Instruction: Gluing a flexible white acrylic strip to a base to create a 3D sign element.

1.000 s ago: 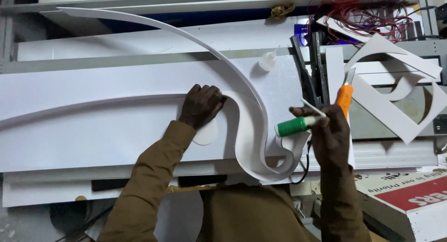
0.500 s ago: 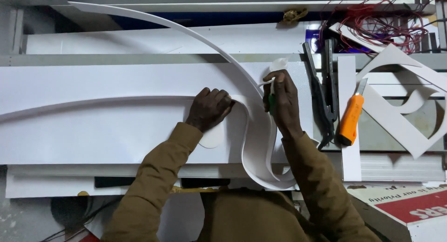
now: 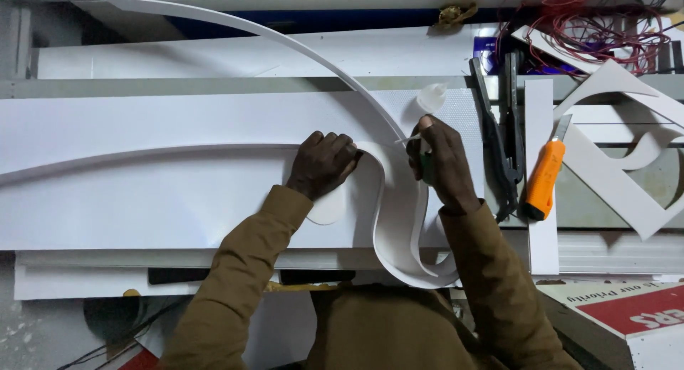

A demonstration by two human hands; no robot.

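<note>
- Keep the long bendy white plastic strip (image 3: pixel 388 199) standing on its edge, tight along the curvy line of the big flat white foam board (image 3: pixel 142 192), and squeeze the glue slowly into the seam.
- The left hand (image 3: pixel 322 163) lies curled, knuckles up, fingers pushing the strip's bend near the board's middle.
- The right hand (image 3: pixel 436 160) is closed around a small green glue bottle (image 3: pixel 425 165), tip at the strip, near the board's right edge.

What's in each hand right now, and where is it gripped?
The right hand is wrapped around the body of a small green applicator, its thin tip pointing at the white strip. The left hand grips nothing; it presses that strip against the white board.
</note>
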